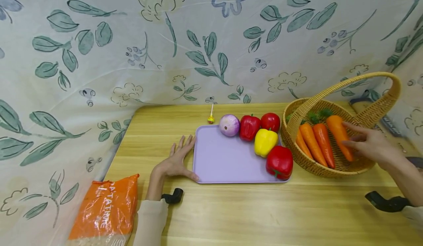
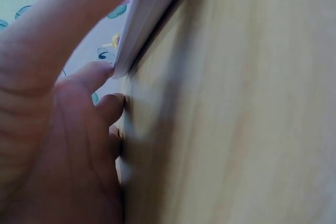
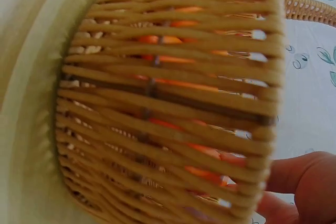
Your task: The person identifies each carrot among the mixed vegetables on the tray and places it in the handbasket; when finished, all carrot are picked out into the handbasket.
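Observation:
In the head view my left hand (image 1: 178,159) spreads its fingers along the left edge of a lilac tray (image 1: 224,165). Its thumb touches the lower left corner, and the left wrist view shows the fingertips at the tray's side. On the tray's right part are a purple onion (image 1: 229,125), a red bell pepper (image 1: 249,127), a yellow bell pepper (image 1: 266,143) and another red bell pepper (image 1: 279,162). My right hand (image 1: 373,143) holds the rightmost carrot (image 1: 337,130) in a wicker basket (image 1: 307,167), thumb and index finger on it. The basket wall hides most of this hand in the right wrist view.
Several more carrots (image 1: 312,143) lie in the basket, whose tall handle (image 1: 367,77) arches over it. A round red vegetable (image 1: 270,121) sits beside the rim. Behind the tray lies a lollipop (image 1: 211,119). An orange bag (image 1: 107,209) stands front left; a cardboard box (image 1: 404,139) is at right.

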Demonstrator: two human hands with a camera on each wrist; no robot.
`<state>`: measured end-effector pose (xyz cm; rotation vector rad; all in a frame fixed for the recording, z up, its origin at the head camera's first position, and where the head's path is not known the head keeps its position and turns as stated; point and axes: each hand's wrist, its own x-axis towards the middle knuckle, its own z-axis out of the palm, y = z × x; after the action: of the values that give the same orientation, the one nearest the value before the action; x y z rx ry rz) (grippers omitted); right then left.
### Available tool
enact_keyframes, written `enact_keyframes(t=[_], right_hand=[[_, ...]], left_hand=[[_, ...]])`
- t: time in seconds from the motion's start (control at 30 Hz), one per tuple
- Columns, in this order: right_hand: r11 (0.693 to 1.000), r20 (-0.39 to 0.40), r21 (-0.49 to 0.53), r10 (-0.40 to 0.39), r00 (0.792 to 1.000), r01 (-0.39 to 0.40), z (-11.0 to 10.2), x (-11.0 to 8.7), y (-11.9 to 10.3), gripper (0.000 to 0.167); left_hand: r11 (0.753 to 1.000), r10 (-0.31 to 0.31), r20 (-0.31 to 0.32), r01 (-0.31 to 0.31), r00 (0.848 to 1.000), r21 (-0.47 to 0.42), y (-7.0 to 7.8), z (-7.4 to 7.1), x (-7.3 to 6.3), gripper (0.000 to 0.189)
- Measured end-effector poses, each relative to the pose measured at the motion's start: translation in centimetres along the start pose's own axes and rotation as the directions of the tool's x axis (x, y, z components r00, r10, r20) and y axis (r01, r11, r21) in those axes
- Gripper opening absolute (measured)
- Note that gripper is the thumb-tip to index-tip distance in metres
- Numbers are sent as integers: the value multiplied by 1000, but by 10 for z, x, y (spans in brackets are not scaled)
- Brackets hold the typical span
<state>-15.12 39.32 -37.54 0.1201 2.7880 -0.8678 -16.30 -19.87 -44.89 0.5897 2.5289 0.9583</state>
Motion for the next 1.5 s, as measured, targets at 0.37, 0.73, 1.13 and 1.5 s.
enact_keyframes(t=[0.37, 0.73, 1.13, 1.5], right_hand=[[997, 111, -5, -80, 991, 81, 4, 3, -1, 83], [993, 134, -23, -112, 985, 116, 13, 6, -2, 87], [992, 154, -26, -122, 981, 127, 23, 13, 5, 92], [993, 131, -22, -114, 985, 117, 25, 11, 4, 84]], left_hand=[[1000, 1, -4, -1, 1000, -9, -3, 0, -1, 143], [1000, 11, -15, -11, 1000, -17, -5, 1, -2, 144], [1000, 18, -15, -18, 1000, -21, -5, 0, -1, 144], [1000, 12, -11, -12, 1000, -21, -4, 0, 0, 144]])
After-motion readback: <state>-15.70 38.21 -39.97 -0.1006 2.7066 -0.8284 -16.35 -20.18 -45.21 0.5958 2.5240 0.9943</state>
